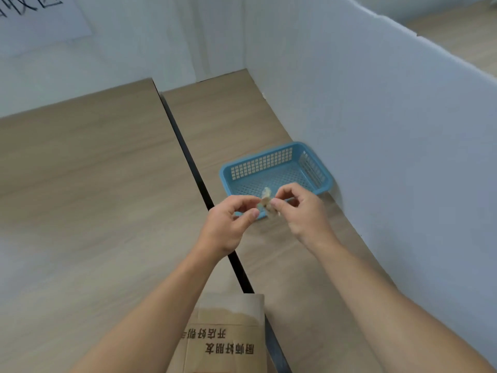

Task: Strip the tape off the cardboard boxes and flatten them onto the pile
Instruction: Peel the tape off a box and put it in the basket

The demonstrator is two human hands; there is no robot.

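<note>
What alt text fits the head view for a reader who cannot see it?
The left hand and right hand pinch a small crumpled wad of tape between them, just in front of a blue mesh basket on a wooden table. Printed cardboard lies at the bottom edge between the forearms; a white partition stands at the right.

Glowing with soft, even, bluish light, giving no glare. Casting only a faint shadow where the blue basket is meeting the white partition. Bowing straight edges toward the corners. Blurring slightly throughout, most on the tape.
</note>
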